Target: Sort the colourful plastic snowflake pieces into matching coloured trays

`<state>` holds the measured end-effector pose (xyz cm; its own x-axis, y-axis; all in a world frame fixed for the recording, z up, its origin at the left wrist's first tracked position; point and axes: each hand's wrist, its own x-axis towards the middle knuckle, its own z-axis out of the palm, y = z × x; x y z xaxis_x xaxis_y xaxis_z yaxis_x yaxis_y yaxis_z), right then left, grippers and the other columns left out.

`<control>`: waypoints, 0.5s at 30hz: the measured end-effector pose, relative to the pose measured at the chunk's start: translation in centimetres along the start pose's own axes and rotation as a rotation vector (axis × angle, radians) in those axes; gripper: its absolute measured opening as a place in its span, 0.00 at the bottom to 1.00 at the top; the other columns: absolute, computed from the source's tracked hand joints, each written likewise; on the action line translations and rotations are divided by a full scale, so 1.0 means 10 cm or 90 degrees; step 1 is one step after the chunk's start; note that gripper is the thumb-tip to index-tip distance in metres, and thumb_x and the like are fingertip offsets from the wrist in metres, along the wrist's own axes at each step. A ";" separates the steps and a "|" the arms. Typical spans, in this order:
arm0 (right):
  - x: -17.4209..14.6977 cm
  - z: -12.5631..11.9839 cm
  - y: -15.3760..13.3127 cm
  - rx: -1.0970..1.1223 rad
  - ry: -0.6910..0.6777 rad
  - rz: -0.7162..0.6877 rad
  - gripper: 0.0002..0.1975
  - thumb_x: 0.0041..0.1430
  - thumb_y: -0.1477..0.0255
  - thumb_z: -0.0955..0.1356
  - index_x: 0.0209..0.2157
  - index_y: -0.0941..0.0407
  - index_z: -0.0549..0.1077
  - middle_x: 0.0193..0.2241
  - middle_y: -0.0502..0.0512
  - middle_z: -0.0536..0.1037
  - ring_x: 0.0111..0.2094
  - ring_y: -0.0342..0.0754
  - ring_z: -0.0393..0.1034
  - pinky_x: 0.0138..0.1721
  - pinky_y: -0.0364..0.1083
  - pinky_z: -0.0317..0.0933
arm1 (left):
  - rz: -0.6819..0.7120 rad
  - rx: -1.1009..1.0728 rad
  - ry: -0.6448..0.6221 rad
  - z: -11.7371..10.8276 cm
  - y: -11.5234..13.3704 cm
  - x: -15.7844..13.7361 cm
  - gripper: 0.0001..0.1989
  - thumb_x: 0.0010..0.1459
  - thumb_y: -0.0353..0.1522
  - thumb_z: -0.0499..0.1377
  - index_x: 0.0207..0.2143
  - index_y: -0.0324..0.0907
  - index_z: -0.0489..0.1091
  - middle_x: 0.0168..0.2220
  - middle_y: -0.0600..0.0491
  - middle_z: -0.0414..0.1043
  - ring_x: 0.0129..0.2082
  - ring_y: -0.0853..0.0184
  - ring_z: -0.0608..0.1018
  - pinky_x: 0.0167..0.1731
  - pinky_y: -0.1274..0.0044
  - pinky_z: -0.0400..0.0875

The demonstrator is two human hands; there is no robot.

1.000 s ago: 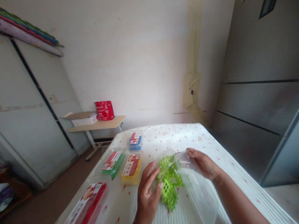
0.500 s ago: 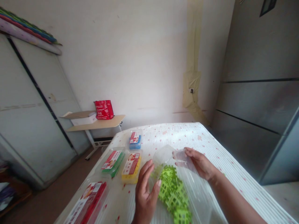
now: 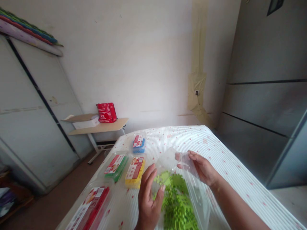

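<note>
A clear plastic container (image 3: 203, 204) with light green interlocking building pieces (image 3: 178, 206) inside is between my hands over the table's near part. My left hand (image 3: 150, 199) curves around its left side, thumb and fingers apart along the wall. My right hand (image 3: 202, 166) grips the far right edge, some fingers showing through the clear plastic. The container looks open at the top, its hinged lid raised on the right, though the transparent edges are hard to separate. Left of it stands a box of yellow pieces (image 3: 134, 172).
Labelled clear boxes hold green pieces (image 3: 116, 166), blue pieces (image 3: 139, 143) and red pieces (image 3: 96, 204) along the left of the patterned tablecloth (image 3: 177, 134). A small side table (image 3: 105, 127) behind carries a red bag (image 3: 106, 112) and a white box (image 3: 86, 123).
The light green pieces have shifted inside the container, some spreading to the far left and others gathering nearer me. My right hand has moved slightly left; my left hand is nearly still.
</note>
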<state>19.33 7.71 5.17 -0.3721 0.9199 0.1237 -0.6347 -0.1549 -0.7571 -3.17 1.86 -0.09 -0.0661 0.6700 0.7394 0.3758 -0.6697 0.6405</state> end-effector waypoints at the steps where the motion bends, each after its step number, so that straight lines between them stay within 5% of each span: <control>1: 0.00 0.01 -0.01 -0.004 0.000 -0.002 0.02 0.52 0.72 0.67 0.26 0.55 0.69 0.37 0.54 0.77 0.45 0.51 0.68 0.49 0.56 0.59 | 0.007 0.009 0.002 -0.01 0.01 0.00 0.27 0.53 0.25 0.58 0.55 0.49 0.60 0.58 0.47 0.59 0.58 0.57 0.61 0.55 0.63 0.58; 8: -0.02 0.04 -0.06 -0.067 -0.003 -0.018 0.05 0.50 0.69 0.67 0.25 0.55 0.68 0.42 0.56 0.76 0.44 0.52 0.68 0.45 0.55 0.60 | 0.008 -0.012 0.041 -0.02 0.08 0.00 0.27 0.49 0.26 0.61 0.52 0.50 0.65 0.55 0.48 0.63 0.57 0.56 0.63 0.56 0.62 0.56; 15: -0.03 0.09 -0.13 -0.099 0.028 -0.045 0.08 0.50 0.67 0.67 0.23 0.55 0.67 0.38 0.55 0.76 0.39 0.49 0.68 0.40 0.49 0.61 | -0.186 -0.174 0.141 0.05 0.06 0.01 0.26 0.49 0.33 0.63 0.52 0.46 0.64 0.57 0.46 0.59 0.59 0.56 0.60 0.58 0.65 0.54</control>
<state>19.63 7.33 6.67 -0.2978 0.9421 0.1539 -0.5442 -0.0350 -0.8382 -2.49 1.67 0.28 -0.3404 0.7787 0.5271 0.0568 -0.5425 0.8381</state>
